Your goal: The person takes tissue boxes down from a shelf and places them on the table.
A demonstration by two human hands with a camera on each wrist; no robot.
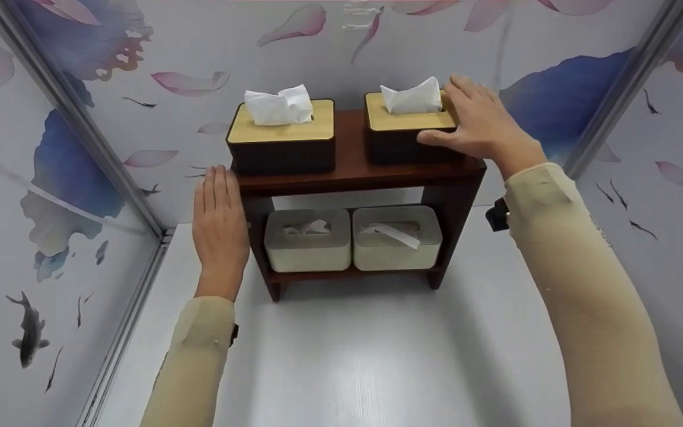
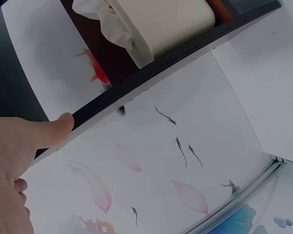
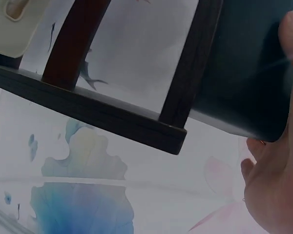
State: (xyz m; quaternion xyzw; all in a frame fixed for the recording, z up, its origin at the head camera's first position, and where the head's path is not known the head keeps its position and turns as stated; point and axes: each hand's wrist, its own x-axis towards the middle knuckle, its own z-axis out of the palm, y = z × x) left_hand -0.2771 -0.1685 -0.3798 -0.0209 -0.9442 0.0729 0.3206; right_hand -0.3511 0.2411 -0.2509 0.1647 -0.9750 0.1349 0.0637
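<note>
A dark brown wooden shelf [image 1: 350,145] stands in the middle of the head view. On its top board are two black tissue boxes with light wood lids and white tissue. My right hand [image 1: 484,121] grips the right tissue box [image 1: 404,145] at its right end, thumb on the front and fingers round the side. In the right wrist view the black box [image 3: 244,68] sits above the dark frame. My left hand [image 1: 220,222] lies with straight fingers against the shelf's left side, near the left tissue box [image 1: 285,155]. Its thumb touches the shelf's edge [image 2: 122,92] in the left wrist view.
Two cream tissue boxes with grey lids, a left one [image 1: 312,255] and a right one [image 1: 398,258], sit side by side on the lower board. Printed wall panels [image 1: 377,59] enclose the back and sides. The shelf stands on a white surface [image 1: 365,356].
</note>
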